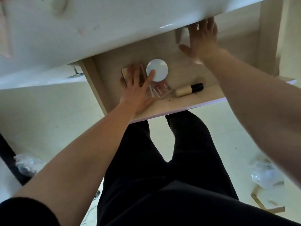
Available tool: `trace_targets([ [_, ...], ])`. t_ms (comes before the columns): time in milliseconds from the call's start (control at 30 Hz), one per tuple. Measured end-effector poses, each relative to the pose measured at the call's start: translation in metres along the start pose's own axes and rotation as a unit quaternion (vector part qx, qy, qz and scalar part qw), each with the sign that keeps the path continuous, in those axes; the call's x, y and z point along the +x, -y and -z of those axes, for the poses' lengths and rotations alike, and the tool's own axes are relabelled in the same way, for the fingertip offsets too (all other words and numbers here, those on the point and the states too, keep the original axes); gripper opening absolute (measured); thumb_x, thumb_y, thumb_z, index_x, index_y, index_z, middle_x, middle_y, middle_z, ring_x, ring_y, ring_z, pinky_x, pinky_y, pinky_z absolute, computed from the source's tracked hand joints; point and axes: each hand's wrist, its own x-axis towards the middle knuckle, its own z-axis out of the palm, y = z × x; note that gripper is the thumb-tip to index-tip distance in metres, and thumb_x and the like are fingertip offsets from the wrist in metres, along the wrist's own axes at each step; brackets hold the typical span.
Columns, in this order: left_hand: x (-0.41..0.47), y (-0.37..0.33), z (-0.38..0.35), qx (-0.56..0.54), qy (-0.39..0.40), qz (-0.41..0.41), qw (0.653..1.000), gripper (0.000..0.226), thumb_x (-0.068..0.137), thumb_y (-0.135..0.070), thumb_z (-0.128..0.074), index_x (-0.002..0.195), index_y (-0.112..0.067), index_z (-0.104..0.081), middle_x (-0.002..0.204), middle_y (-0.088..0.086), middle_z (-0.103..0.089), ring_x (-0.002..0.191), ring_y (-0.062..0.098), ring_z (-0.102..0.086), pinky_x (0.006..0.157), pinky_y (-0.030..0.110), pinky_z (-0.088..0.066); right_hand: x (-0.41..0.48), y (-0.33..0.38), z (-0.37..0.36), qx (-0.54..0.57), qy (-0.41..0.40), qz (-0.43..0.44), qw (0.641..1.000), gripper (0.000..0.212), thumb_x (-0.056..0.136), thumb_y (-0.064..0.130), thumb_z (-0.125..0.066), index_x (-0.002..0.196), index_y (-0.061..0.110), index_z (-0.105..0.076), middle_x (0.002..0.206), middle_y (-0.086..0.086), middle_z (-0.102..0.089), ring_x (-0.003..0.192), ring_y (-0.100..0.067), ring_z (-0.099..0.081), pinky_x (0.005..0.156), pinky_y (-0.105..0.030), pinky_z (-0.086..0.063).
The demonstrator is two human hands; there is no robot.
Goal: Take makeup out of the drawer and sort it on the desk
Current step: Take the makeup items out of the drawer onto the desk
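The beige drawer (179, 105) stands pulled out under the white desk (97, 30). My left hand (138, 85) lies flat inside it with fingers spread, over a rose-gold palette (125, 72) and with one fingertip on a round white compact (158, 66). Beside it lie a clear case with dark red blush (162, 89) and a cream bottle with a black cap (189, 89). My right hand (200, 39) reaches deep into the back of the drawer, fingers straight, next to a dark upright item (178, 35) that is blurred.
My legs in black trousers (162, 160) stand in front of the drawer. Crumpled plastic bags lie on the pale floor at the left (27, 163) and right (265, 175). A metal bracket (75, 75) hangs under the desk edge left of the drawer.
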Motion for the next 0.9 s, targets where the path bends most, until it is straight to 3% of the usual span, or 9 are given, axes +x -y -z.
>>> trace_targets([
  [100, -0.003, 0.01, 0.001, 0.022, -0.018, -0.018, 0.999, 0.096, 0.088, -0.057, -0.058, 0.153, -0.042, 0.012, 0.161, 0.021, 0.009, 0.148, 0.044, 0.013, 0.114, 0.067, -0.015, 0.002, 0.003, -0.01, -0.009, -0.022, 0.007, 1.0, 0.065, 0.099, 0.04, -0.049, 0.154, 0.019, -0.022, 0.159, -0.023, -0.022, 0.149, -0.049, -0.008, 0.116, -0.061, -0.025],
  [200, 0.002, 0.018, 0.009, 0.042, -0.036, -0.019, 0.998, 0.104, 0.081, -0.058, -0.067, 0.155, -0.035, 0.002, 0.16, 0.021, -0.005, 0.147, 0.044, -0.005, 0.11, 0.061, -0.028, -0.015, 0.006, -0.017, -0.031, -0.089, 0.021, 0.995, 0.048, 0.1, 0.026, -0.046, 0.146, 0.019, -0.034, 0.151, -0.022, -0.035, 0.141, -0.05, -0.028, 0.095, -0.061, -0.046],
  [367, 0.011, 0.018, 0.021, 0.016, -0.04, 0.061, 0.997, 0.118, 0.064, -0.061, -0.081, 0.153, -0.019, -0.016, 0.147, 0.023, -0.027, 0.133, 0.043, -0.029, 0.103, 0.055, -0.034, -0.04, -0.004, -0.025, -0.041, -0.067, 0.038, 0.996, 0.058, 0.088, 0.016, -0.061, 0.142, 0.013, -0.041, 0.135, -0.023, -0.048, 0.118, -0.045, -0.047, 0.084, -0.053, -0.047],
  [500, 0.017, 0.015, 0.031, 0.007, -0.046, 0.093, 0.995, 0.106, 0.06, -0.056, -0.086, 0.141, -0.013, -0.032, 0.142, 0.025, -0.03, 0.124, 0.044, -0.038, 0.107, 0.056, -0.03, -0.04, -0.004, -0.032, -0.002, -0.136, -0.015, 0.991, 0.03, 0.093, 0.021, -0.052, 0.121, 0.01, -0.054, 0.141, -0.021, -0.048, 0.132, -0.048, -0.042, 0.09, -0.056, -0.047],
  [600, 0.017, 0.018, 0.032, -0.007, -0.041, 0.089, 0.995, 0.101, 0.061, -0.055, -0.087, 0.136, -0.012, -0.034, 0.143, 0.026, -0.03, 0.12, 0.043, -0.043, 0.104, 0.052, -0.033, -0.032, -0.005, -0.025, 0.04, -0.082, 0.012, 0.996, 0.039, 0.092, 0.033, -0.046, 0.123, 0.009, -0.049, 0.136, -0.021, -0.05, 0.128, -0.045, -0.046, 0.09, -0.055, -0.049],
  [667, 0.014, 0.02, 0.034, -0.009, -0.052, 0.093, 0.994, 0.1, 0.062, -0.06, -0.084, 0.135, -0.014, -0.035, 0.141, 0.024, -0.032, 0.118, 0.041, -0.046, 0.102, 0.05, -0.036, -0.035, -0.008, -0.021, 0.04, -0.049, 0.011, 0.998, 0.056, 0.088, 0.04, -0.058, 0.132, 0.008, -0.046, 0.13, -0.022, -0.05, 0.117, -0.043, -0.049, 0.086, -0.049, -0.049],
  [767, 0.008, 0.022, 0.04, -0.016, -0.064, 0.102, 0.993, 0.098, 0.063, -0.071, -0.076, 0.134, -0.016, -0.037, 0.138, 0.02, -0.037, 0.115, 0.037, -0.05, 0.1, 0.047, -0.041, -0.047, -0.01, -0.016, 0.082, 0.01, 0.004, 0.997, 0.084, 0.077, 0.042, -0.074, 0.147, 0.017, -0.035, 0.134, -0.021, -0.041, 0.117, -0.042, -0.047, 0.092, -0.045, -0.047],
  [900, -0.001, 0.019, 0.034, -0.032, 0.008, 0.073, 0.997, 0.093, 0.064, -0.071, -0.074, 0.131, -0.016, -0.041, 0.129, 0.013, -0.048, 0.112, 0.033, -0.054, 0.094, 0.044, -0.046, -0.063, -0.007, -0.019, 0.147, 0.13, 0.026, 0.98, 0.091, 0.067, 0.048, -0.082, 0.141, 0.014, -0.041, 0.132, -0.012, -0.043, 0.113, -0.035, -0.052, 0.088, -0.036, -0.045],
])
